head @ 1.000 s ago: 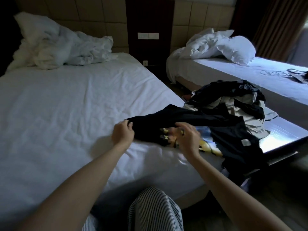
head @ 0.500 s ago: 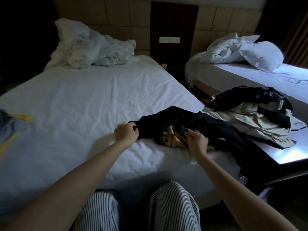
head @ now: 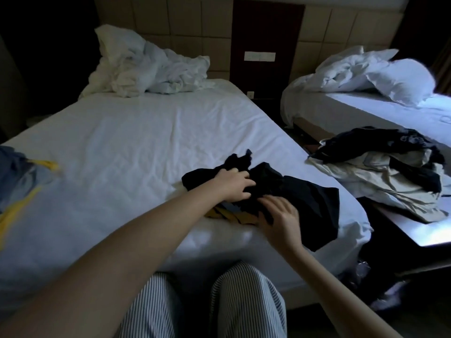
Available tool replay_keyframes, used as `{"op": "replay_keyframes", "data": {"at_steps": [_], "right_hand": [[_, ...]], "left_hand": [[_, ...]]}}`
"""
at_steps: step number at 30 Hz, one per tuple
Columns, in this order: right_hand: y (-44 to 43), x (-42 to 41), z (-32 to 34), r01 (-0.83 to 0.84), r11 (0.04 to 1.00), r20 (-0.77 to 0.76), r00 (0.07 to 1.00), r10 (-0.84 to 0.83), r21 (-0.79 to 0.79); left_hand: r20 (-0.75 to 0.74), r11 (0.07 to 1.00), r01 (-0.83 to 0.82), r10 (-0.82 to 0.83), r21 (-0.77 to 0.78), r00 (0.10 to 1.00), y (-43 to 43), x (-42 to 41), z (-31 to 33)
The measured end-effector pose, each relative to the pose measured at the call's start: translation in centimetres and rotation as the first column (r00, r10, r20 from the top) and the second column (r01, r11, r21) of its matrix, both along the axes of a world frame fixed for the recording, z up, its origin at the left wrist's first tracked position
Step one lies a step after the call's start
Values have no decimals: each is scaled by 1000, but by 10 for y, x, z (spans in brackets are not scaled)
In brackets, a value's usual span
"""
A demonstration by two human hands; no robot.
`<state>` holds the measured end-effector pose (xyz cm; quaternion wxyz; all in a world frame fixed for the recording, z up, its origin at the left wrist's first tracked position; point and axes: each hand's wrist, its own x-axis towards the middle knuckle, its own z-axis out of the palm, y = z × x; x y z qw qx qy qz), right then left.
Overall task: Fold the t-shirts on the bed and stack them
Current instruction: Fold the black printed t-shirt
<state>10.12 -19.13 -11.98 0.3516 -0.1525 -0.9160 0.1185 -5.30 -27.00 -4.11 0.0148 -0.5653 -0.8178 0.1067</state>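
A black t-shirt (head: 307, 203) is lying bunched on the near corner of the bed (head: 136, 147), directly under both hands. The left hand (head: 234, 185) is laid on the shirt's farther part; its fingers are bent and dug into the dark cloth, so that a bunch of it is gripped. The right hand (head: 280, 215) is placed just beside the left one, nearer to the person. A fold of the same shirt is held by its curled fingers, whose tips are partly hidden in the cloth. A yellow print (head: 244, 218) on the shirt is seen under the left wrist, between the two hands.

To the right of the right hand, a pile of dark and beige clothes (head: 380, 176) is heaped on a dark glossy bench (head: 427, 236), apart from the bed. Far to the left of the left hand, a blue and yellow garment (head: 17, 172) is spread on the sheet. Beyond the hands, a crumpled white duvet (head: 146, 69) is lying at the head of the bed. Striped trousers (head: 244, 301) are seen below the arms.
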Motion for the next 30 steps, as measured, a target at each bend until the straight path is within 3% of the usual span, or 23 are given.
{"op": "replay_keyframes", "data": {"at_steps": [2, 4, 9, 11, 13, 15, 17, 19, 21, 23, 24, 26, 28, 30], "right_hand": [[21, 11, -1, 227, 967, 204, 958, -201, -113], [34, 15, 1, 269, 945, 350, 917, -191, -188], [49, 36, 11, 180, 982, 300, 941, -155, -56], [52, 47, 19, 175, 978, 165, 974, -155, -113], [52, 53, 37, 118, 961, -13, 992, -125, -249], [51, 53, 61, 16, 922, -113, 991, -65, -387], [51, 51, 85, -61, 873, -120, 993, 3, -484], [50, 49, 104, -117, 871, -91, 992, 84, -477], [49, 50, 118, -165, 873, -95, 986, 136, -458], [49, 54, 132, -213, 855, -167, 974, 151, -472], [52, 56, 139, -231, 851, -198, 968, 153, -472], [56, 59, 151, -241, 833, -177, 969, 174, -497], [59, 57, 161, -157, 855, -22, 985, 168, -494], [63, 51, 173, -50, 934, 239, 961, 141, -354]], "left_hand": [[-5, 993, -111, 111, 28, 994, 0, -3, 3], [-20, 979, -197, 198, 53, 980, -1, -2, 6], [-104, 927, -375, 373, 3, 922, -3, 3, 7], [-141, 902, -428, 418, -49, 898, -4, 8, 11], [-196, 931, -361, 343, -61, 919, 0, 16, 16], [-153, 995, -90, 82, -48, 985, 9, 26, 25], [152, 988, 154, -153, 9, 976, 17, 37, 40], [472, 981, 157, -191, 111, 861, 20, 45, 52], [566, 987, 106, -155, 119, 810, 21, 43, 56], [610, 987, 54, -136, 151, 780, 22, 38, 61], [631, 966, 7, -174, 258, 756, 21, 34, 66], [620, 838, -136, -272, 528, 736, 15, 28, 88], [498, 765, -128, -274, 631, 823, 3, 23, 117], [320, 844, 29, -234, 535, 918, -5, 18, 140]]}}
